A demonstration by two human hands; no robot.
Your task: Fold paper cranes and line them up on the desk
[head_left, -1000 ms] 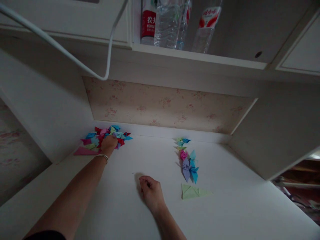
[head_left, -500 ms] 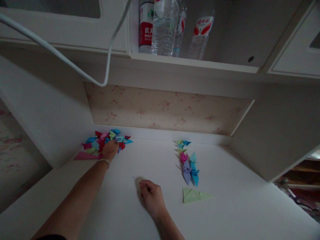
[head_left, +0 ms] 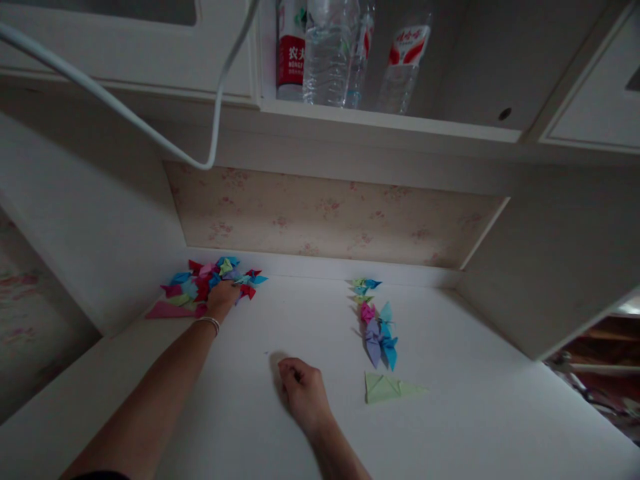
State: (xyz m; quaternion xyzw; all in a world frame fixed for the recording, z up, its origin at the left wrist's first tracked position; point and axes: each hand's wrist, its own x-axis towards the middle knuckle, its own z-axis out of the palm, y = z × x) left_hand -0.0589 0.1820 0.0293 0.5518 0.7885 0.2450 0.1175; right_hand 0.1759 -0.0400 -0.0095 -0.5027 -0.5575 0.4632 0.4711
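Left hand in the paper heap, right hand curled on the white top

Head camera, my only view: the left hand [head_left: 223, 295] reaches into a heap of folded paper pieces [head_left: 203, 288] at the back left corner of the white tabletop [head_left: 275, 320]. Its fingertips are lost among the colours, so I cannot tell whether it grips anything. The right hand [head_left: 303, 390] is curled into a loose fist nearer me, thumb and fingers drawn together; I see nothing in it.

I judge each piece almost weightless, dry rather than slippery, crisp along its creases but easily crushed. I would pinch one lightly at its thick folded middle, sparing the thin points, which could bend or snag a neighbour.

To the right lies a loose column of folded paper birds [head_left: 373, 342], with a flat green folded paper [head_left: 390, 388] just nearer. That flat one I would lift by an edge.

On the shelf [head_left: 390, 121] above, a red-labelled bottle [head_left: 291, 60] reads "农夫" over "NONGF", the rest hidden by a clear bottle [head_left: 327, 67]. A tilted bottle [head_left: 403, 67] wears a white-and-red label, apparently "娃哈哈", though too soft to be sure.
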